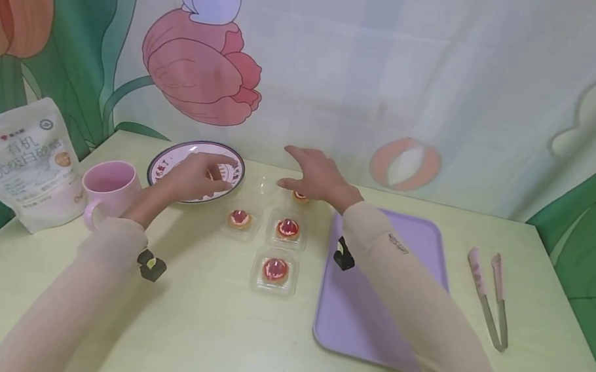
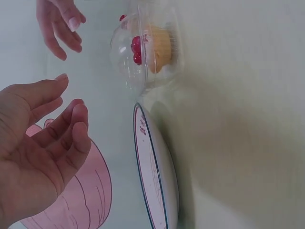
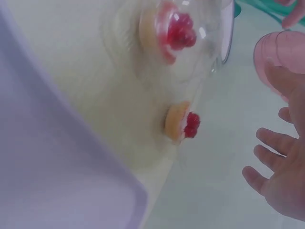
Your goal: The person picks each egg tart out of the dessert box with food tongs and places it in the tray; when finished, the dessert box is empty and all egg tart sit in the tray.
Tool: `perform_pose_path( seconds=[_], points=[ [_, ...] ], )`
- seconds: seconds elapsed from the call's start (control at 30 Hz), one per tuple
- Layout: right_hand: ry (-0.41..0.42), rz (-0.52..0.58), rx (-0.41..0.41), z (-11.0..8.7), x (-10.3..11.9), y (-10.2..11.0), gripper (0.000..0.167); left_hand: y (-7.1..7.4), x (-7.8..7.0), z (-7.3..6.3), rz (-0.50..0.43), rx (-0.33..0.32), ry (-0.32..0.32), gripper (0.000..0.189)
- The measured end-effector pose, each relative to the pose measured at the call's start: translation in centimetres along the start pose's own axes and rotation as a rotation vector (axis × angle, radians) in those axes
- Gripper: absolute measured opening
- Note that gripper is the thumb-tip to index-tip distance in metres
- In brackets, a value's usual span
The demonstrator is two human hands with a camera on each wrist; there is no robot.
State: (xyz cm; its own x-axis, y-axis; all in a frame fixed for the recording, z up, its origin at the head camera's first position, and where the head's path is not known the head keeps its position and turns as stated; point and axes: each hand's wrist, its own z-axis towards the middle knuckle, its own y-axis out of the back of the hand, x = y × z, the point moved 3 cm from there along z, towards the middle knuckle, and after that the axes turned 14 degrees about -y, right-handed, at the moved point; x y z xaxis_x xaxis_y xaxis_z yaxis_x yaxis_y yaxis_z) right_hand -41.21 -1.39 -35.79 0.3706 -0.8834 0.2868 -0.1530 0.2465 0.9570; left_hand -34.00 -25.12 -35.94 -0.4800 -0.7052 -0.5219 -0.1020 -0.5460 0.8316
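Observation:
My left hand (image 1: 192, 177) hovers above the patterned plate (image 1: 158, 165) with loosely bent fingers and nothing in them. Fingers spread, my right hand (image 1: 318, 180) hangs empty over the back of the table. Below it a small berry-topped tart (image 3: 176, 121), partly hidden by the wrist in the head view, looks uncovered. Between the hands lies a clear plastic piece (image 1: 262, 186). Nearer stand tarts in clear domed boxes: a left one (image 1: 239, 219), a middle one (image 1: 287, 229) and a front one (image 1: 275, 270).
A purple tray (image 1: 368, 331) lies under the right forearm, with pink-handled tongs (image 1: 499, 301) to its right. On the left stand a pink mug (image 1: 110, 179) and a white spouted pouch (image 1: 32, 166). A printed curtain (image 1: 327, 51) hangs behind the table.

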Motion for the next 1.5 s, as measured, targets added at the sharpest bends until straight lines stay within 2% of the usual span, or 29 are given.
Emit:
perform_pose_path(
  seconds=[0.13, 0.3, 0.43, 0.53, 0.77, 1.0, 1.23, 1.5],
  points=[
    [0.032, 0.017, -0.006, -0.8, 0.6, 0.3, 0.077, -0.1, 0.0, -1.4, 0.027, 0.022, -0.017, 0.051],
    [0.07, 0.044, -0.004, -1.8, 1.3, 0.3, 0.079, -0.7, -0.3, -2.8, 0.0, 0.05, -0.057, 0.055],
    [0.091, 0.085, 0.031, -2.7, 2.1, 0.0, 0.082, -1.3, -0.2, -3.6, -0.009, 0.064, -0.093, 0.059],
    [0.101, 0.104, 0.059, -3.3, 2.8, -0.5, 0.083, -1.9, 0.1, -4.1, -0.015, 0.081, -0.096, 0.065],
    [0.137, 0.027, 0.063, -4.1, 3.4, -2.6, 0.085, -3.6, 0.7, -3.6, -0.02, 0.133, -0.113, 0.078],
    [0.103, -0.004, 0.121, -4.4, 3.8, -4.2, 0.088, -4.4, 0.7, -3.0, 0.008, 0.174, -0.083, 0.082],
    [0.137, -0.036, 0.141, -4.1, 4.3, -5.1, 0.086, -4.3, 0.4, -2.7, 0.078, 0.158, -0.121, 0.081],
    [0.132, -0.09, 0.116, -4.0, 4.8, -6.0, 0.08, -4.8, 0.9, -2.7, 0.094, 0.149, -0.083, 0.073]
  ],
)
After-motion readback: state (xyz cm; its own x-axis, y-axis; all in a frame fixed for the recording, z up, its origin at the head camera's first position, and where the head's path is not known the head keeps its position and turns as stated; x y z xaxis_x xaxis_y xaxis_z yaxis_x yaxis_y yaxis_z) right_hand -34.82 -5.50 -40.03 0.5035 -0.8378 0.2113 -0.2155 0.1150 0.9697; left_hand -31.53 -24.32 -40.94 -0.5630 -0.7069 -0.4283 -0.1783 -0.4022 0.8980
